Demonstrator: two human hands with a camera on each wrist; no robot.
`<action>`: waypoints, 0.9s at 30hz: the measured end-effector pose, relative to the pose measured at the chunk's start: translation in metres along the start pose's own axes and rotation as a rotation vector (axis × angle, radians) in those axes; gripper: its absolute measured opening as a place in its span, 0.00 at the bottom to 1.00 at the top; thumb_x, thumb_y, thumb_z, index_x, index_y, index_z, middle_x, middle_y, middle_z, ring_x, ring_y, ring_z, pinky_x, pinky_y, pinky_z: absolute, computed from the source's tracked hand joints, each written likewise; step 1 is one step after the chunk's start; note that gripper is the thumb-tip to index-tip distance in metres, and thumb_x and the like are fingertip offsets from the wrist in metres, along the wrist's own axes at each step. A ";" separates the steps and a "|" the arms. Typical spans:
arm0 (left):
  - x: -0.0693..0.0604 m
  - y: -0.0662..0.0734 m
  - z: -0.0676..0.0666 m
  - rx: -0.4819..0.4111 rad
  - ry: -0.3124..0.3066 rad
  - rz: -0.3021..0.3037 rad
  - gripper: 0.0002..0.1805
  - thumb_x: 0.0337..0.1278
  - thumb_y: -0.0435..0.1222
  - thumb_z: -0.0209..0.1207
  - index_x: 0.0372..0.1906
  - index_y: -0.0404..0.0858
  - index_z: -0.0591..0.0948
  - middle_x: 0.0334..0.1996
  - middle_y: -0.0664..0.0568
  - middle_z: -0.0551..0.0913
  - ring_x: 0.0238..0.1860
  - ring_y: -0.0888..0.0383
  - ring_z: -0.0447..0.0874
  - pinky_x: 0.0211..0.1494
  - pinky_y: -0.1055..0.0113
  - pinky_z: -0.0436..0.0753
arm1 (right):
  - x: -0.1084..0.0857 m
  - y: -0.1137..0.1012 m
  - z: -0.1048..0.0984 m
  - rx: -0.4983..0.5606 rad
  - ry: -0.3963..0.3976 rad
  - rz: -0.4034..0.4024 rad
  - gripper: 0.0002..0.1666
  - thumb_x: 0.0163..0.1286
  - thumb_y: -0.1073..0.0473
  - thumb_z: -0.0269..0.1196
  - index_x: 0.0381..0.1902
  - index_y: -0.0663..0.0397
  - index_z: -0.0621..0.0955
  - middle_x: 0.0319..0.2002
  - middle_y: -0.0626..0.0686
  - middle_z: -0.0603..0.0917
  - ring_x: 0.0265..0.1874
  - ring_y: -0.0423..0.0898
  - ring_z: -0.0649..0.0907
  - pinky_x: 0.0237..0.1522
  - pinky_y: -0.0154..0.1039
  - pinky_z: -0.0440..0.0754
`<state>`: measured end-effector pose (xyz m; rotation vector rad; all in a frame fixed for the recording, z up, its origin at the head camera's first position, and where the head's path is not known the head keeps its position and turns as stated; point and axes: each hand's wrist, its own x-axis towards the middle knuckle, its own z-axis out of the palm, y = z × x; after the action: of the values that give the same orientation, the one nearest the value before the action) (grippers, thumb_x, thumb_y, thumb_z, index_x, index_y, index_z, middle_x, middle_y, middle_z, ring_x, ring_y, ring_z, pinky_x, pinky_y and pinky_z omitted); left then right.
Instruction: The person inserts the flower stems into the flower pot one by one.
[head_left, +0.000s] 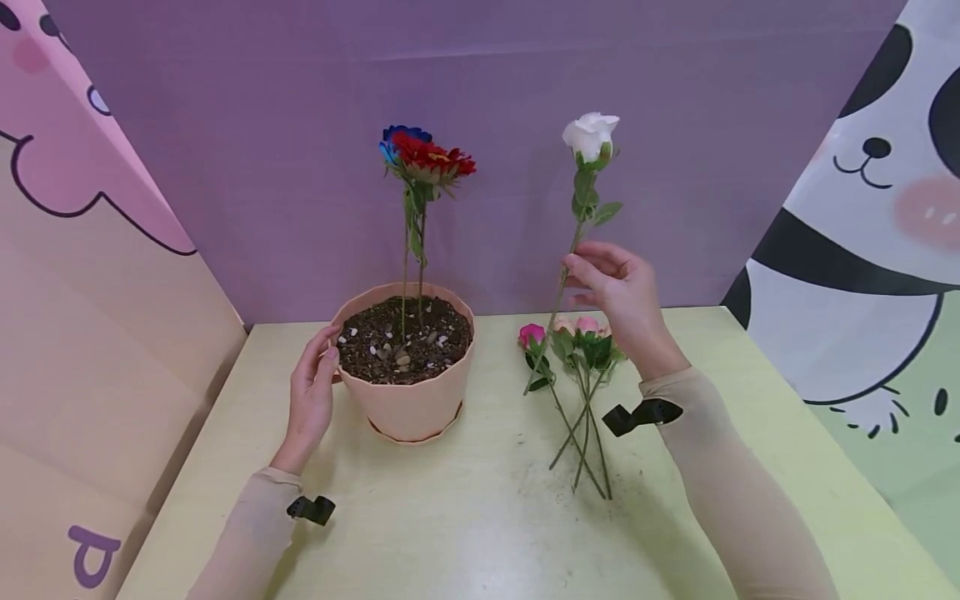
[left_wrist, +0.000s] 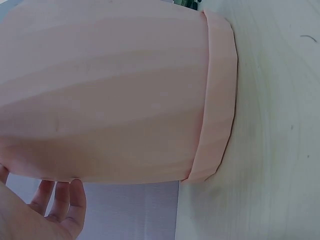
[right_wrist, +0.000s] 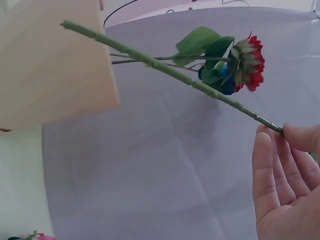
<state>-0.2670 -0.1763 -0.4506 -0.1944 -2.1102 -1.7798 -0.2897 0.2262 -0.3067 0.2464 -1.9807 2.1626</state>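
Observation:
My right hand pinches the green stem of a white rose between thumb and fingertips. The rose is held upright above the table, its stem slanting down toward the pot in the right wrist view. My left hand touches the left side of a pink flower pot near its rim, its fingertips against the outer wall. Dark soil with small pebbles fills the pot. A red flower and a blue flower stand in it on thin stems.
Right of the pot, several flowers with crossed stems lie on the pale table, among them a bright pink rose and lighter pink ones. A purple backdrop rises behind; printed panels flank both sides.

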 end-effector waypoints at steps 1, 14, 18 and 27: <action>0.000 0.000 0.000 -0.001 0.001 0.001 0.25 0.87 0.38 0.43 0.78 0.38 0.70 0.78 0.44 0.70 0.58 0.74 0.76 0.52 0.79 0.79 | 0.001 -0.003 0.001 0.006 0.004 -0.015 0.12 0.72 0.58 0.73 0.50 0.53 0.86 0.41 0.45 0.93 0.36 0.40 0.92 0.37 0.35 0.90; 0.004 -0.002 0.002 -0.018 0.003 0.011 0.23 0.87 0.39 0.43 0.75 0.34 0.72 0.75 0.42 0.72 0.54 0.72 0.78 0.51 0.76 0.78 | 0.007 -0.029 0.040 0.061 -0.022 -0.103 0.13 0.71 0.60 0.73 0.51 0.54 0.87 0.43 0.47 0.93 0.39 0.42 0.92 0.38 0.36 0.90; 0.005 -0.002 0.002 -0.017 0.011 0.010 0.23 0.87 0.39 0.43 0.75 0.34 0.72 0.73 0.42 0.73 0.54 0.72 0.78 0.51 0.76 0.78 | 0.011 -0.034 0.058 0.064 -0.032 -0.147 0.12 0.73 0.63 0.70 0.52 0.56 0.86 0.40 0.44 0.93 0.38 0.40 0.92 0.36 0.35 0.90; 0.003 -0.002 0.003 -0.032 0.037 0.014 0.22 0.85 0.35 0.44 0.73 0.33 0.73 0.69 0.42 0.75 0.51 0.69 0.76 0.51 0.76 0.78 | 0.016 -0.034 0.097 0.020 -0.087 -0.238 0.09 0.74 0.67 0.68 0.49 0.56 0.87 0.36 0.38 0.93 0.36 0.38 0.91 0.34 0.36 0.90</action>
<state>-0.2708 -0.1740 -0.4514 -0.1825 -2.0514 -1.7961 -0.2981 0.1330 -0.2614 0.5579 -1.8659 2.0528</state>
